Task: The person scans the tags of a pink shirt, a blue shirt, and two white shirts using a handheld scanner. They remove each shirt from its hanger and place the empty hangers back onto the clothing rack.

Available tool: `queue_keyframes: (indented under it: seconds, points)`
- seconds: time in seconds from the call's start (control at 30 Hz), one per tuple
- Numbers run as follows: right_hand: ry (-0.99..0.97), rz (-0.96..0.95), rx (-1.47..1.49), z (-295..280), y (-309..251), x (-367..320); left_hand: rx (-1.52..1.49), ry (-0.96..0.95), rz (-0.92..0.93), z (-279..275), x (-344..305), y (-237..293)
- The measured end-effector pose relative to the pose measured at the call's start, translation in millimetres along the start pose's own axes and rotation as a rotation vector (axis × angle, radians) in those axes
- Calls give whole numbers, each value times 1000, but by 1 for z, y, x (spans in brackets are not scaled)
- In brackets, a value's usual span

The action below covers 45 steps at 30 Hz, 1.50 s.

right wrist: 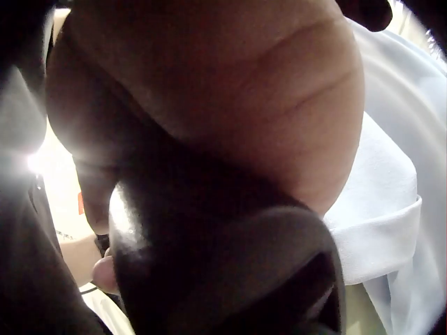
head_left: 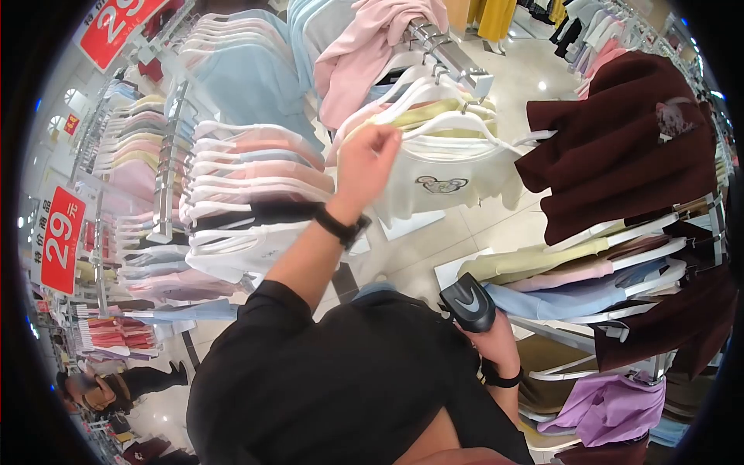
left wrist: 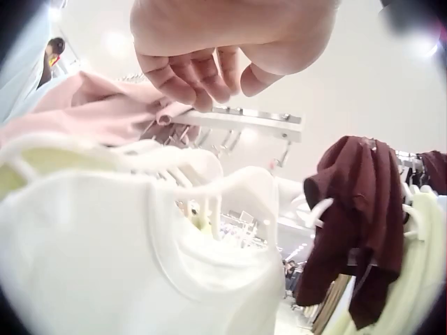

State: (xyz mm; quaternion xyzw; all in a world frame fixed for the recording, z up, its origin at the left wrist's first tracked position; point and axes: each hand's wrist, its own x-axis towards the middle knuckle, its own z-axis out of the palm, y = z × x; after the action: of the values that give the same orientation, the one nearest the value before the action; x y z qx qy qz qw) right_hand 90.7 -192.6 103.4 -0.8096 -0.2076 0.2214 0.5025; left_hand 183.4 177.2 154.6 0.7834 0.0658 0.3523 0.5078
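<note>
In the head view my left hand is beside the white hanger of a white shirt with a small print on its chest. The left wrist view has the left hand above that white shirt, fingers loosely bent, thumb apart from them, nothing held. My right hand grips a black handheld device low by my right side. Close up in the right wrist view, the palm of the right hand lies against the dark device, whose far end is out of sight.
A metal rail carries the shirts ahead. Dark maroon garments hang at the right, above yellow, pink and blue ones. Packed racks and red price signs stand left. A person is at the lower left.
</note>
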Motion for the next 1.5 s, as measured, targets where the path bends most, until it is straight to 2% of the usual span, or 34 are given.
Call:
queue_keyframes:
  seconds: [0.03,0.13,0.33,0.43,0.47,0.53,0.67,0.77,0.97,1.07,1.17,1.23,1.27,1.3,1.4,1.43,1.5]
  points:
    - [-31,49,38,-1,-1,2,81,44,73,-4,23,-4]
    - [33,44,63,0,-10,7,369,200,324,-9,88,-14]
    - [129,110,134,-1,-35,8,553,315,560,18,207,-24]
    - [130,116,113,0,-33,10,857,202,599,26,267,-37]
    - [128,132,79,1,-28,10,848,52,463,25,276,-33]
    - [120,165,13,3,-18,6,824,-250,190,14,284,9]
    - [239,65,4,3,-34,3,773,-125,197,14,297,-1]
    - [257,84,12,1,-35,2,568,-330,40,7,300,11]
    - [222,82,39,-4,-37,-2,680,-147,186,8,315,5]
    - [232,57,11,-8,-39,-6,642,225,354,5,330,-10]
    - [232,24,9,-14,-39,-11,270,295,252,-12,322,16]
    - [218,23,23,-17,-37,-14,167,390,252,-22,316,18]
    - [210,18,27,-20,-35,-15,116,441,255,-28,313,21]
    - [207,8,34,-22,-31,-15,97,497,276,-31,287,52]
    - [178,-27,41,-28,-21,-18,-315,567,332,-50,270,56]
    - [160,-47,34,-32,-22,-18,-458,551,284,-56,247,76]
    - [111,-78,23,-37,-21,-17,-493,558,372,-76,219,88]
